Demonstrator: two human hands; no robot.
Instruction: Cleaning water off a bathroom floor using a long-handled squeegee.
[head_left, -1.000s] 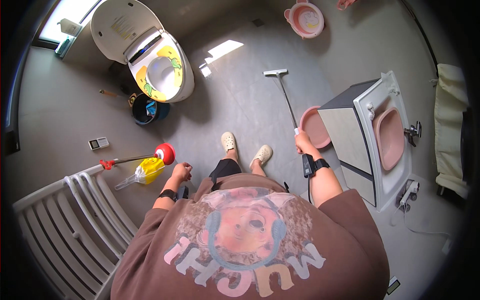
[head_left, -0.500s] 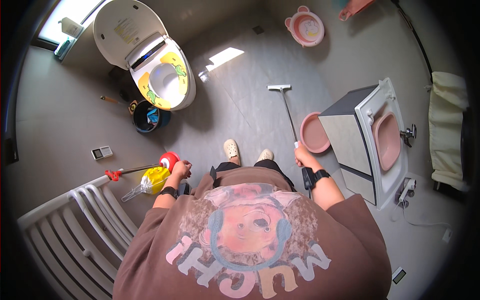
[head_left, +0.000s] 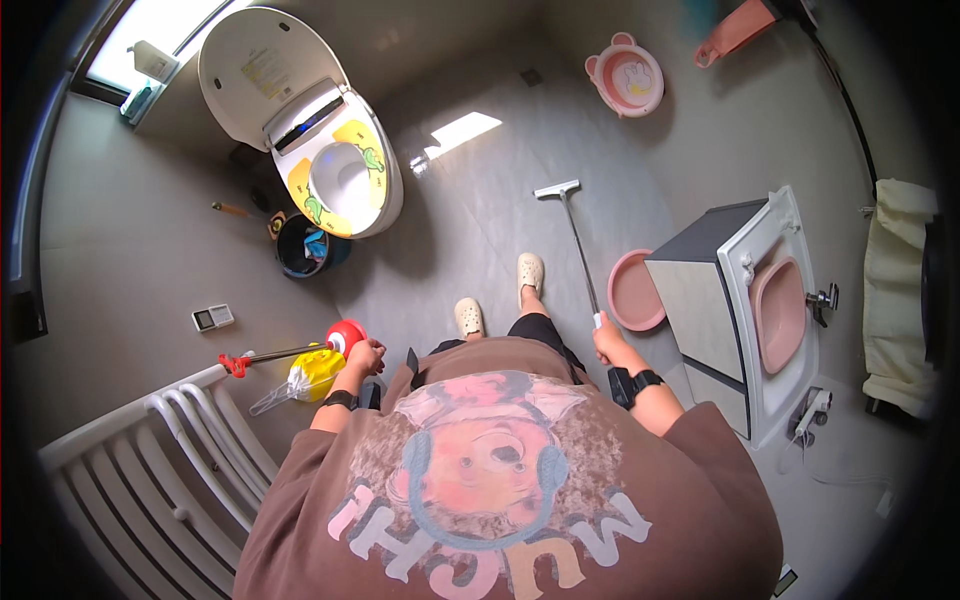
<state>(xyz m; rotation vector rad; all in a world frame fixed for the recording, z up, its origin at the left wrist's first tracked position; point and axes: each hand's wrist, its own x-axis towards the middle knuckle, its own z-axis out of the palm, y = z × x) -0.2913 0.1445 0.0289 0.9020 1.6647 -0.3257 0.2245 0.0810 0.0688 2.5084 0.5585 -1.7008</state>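
Observation:
My right hand (head_left: 608, 340) grips the white handle end of a floor squeegee (head_left: 577, 240). Its thin metal pole reaches forward to a white T-shaped head (head_left: 557, 189) resting on the grey floor. At my left side, my left hand (head_left: 366, 356) has its fingers curled, and nothing shows in them. Beside it in view is a red and white plunger (head_left: 347, 337) with a metal rod and a red end near the radiator. Just below the rod hangs a yellow and white drawstring bag (head_left: 313, 372). Black straps sit on both my wrists.
A toilet (head_left: 392, 205) with raised lid stands ahead left, a dark bin (head_left: 290, 262) beside it. Right are a pink basin (head_left: 633, 292) on the floor and a washstand (head_left: 690, 275). A white radiator (head_left: 115, 420) lines the left; a small pink basin (head_left: 632, 80) is farther off.
My right foot has stepped forward, and the left foot now sits farther back. The surroundings have shifted slightly down and right in view. The squeegee stays in my right hand.

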